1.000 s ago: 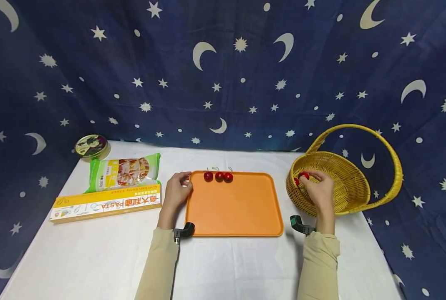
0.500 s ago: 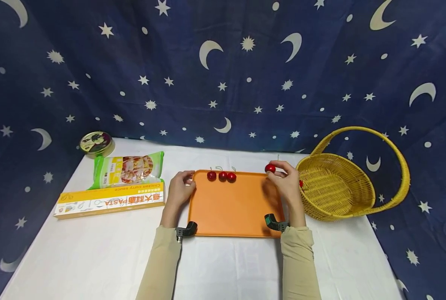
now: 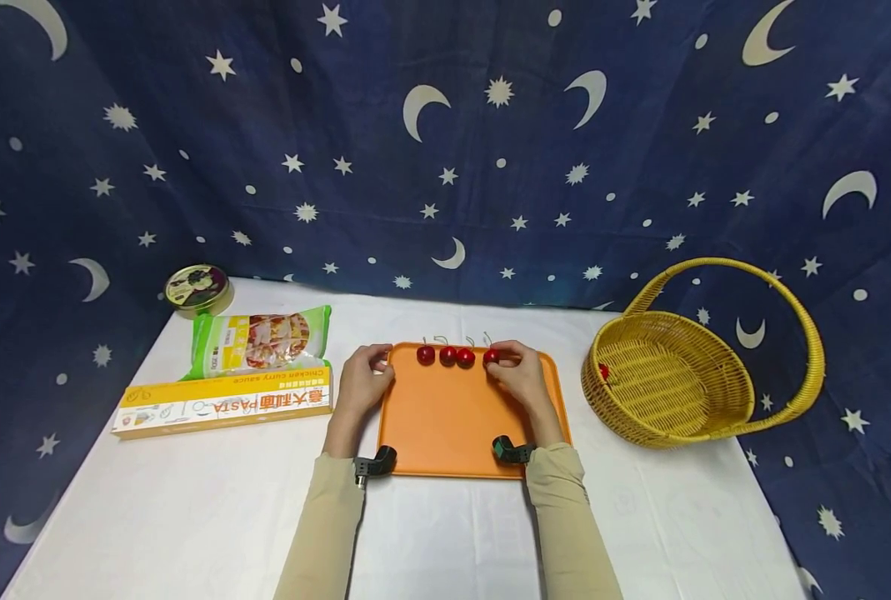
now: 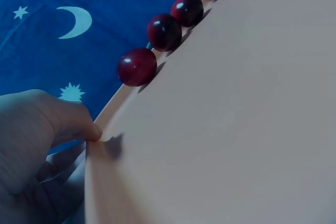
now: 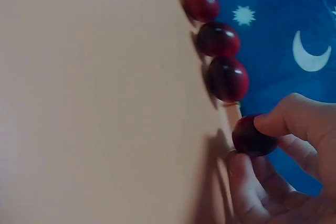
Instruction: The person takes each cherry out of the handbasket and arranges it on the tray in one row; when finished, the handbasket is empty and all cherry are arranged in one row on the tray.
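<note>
My right hand [image 3: 526, 382] pinches a dark red cherry [image 5: 253, 136] with a green stem at the far rim of the orange tray [image 3: 453, 429]. To its left, three more cherries [image 3: 448, 356] sit in a row along that rim, the held one a small gap away from them. My left hand [image 3: 362, 385] grips the tray's far left corner, its thumb [image 4: 86, 121] over the rim and the other fingers outside and partly hidden. On the right stands a yellow wicker basket [image 3: 658, 435] with a tall handle, and a bit of red fruit [image 3: 603, 372] shows inside at its left wall.
A pasta box [image 3: 223, 402] lies left of the tray on the white tablecloth [image 3: 212, 508]. Behind it are a green food packet [image 3: 265, 340] and a round tin [image 3: 197, 288]. A dark blue curtain [image 3: 340, 100] with moons and stars rises behind the table.
My right hand has brought a cherry out of the basket, leftward across to the tray's far rim beside the row. My left hand keeps hold of the tray corner. The view has shifted slightly.
</note>
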Tool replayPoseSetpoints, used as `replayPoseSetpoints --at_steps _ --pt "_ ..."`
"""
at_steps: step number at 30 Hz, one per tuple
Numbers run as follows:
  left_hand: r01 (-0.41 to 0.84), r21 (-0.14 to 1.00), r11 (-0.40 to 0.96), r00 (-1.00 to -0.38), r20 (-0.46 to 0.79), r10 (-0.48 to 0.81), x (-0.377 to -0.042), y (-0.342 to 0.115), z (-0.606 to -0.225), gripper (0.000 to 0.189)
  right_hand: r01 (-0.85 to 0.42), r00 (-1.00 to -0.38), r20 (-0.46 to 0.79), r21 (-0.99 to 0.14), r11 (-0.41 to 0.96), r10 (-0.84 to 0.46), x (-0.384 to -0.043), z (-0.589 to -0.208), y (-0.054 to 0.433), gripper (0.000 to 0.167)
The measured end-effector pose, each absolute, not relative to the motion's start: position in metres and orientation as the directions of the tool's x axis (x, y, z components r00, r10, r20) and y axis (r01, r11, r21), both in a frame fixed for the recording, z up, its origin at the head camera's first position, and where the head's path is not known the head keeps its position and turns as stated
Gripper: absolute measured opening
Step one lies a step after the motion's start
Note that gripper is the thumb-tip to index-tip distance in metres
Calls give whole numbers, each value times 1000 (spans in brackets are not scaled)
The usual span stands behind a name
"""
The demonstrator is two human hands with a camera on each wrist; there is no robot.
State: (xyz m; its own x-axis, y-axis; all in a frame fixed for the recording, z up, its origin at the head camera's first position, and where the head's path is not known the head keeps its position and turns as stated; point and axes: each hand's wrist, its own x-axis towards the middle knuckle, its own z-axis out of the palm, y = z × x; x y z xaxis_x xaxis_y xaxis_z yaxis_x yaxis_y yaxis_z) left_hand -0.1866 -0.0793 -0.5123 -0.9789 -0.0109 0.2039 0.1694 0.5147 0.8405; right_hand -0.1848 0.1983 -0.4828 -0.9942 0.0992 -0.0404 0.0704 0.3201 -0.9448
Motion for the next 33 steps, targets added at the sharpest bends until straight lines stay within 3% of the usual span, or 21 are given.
replayPoseSetpoints --at_steps 10,19,26,33 --pt "156 844 513 -982 189 -12 -186 -78 -511 38 6 -998 20 -919 395 60 -186 -487 195 41" --pt "160 845 511 -981 193 -12 -186 -79 -510 38 15 -993 37 -901 433 113 -181 -470 212 36" --pt "165 841 516 -980 198 -9 -186 -80 -510 37 3 -959 133 -877 480 250 -174 -443 239 29" --pt "157 837 524 -981 191 -11 -185 -79 -512 38 66 -860 226 -841 538 458 -164 -424 280 23"
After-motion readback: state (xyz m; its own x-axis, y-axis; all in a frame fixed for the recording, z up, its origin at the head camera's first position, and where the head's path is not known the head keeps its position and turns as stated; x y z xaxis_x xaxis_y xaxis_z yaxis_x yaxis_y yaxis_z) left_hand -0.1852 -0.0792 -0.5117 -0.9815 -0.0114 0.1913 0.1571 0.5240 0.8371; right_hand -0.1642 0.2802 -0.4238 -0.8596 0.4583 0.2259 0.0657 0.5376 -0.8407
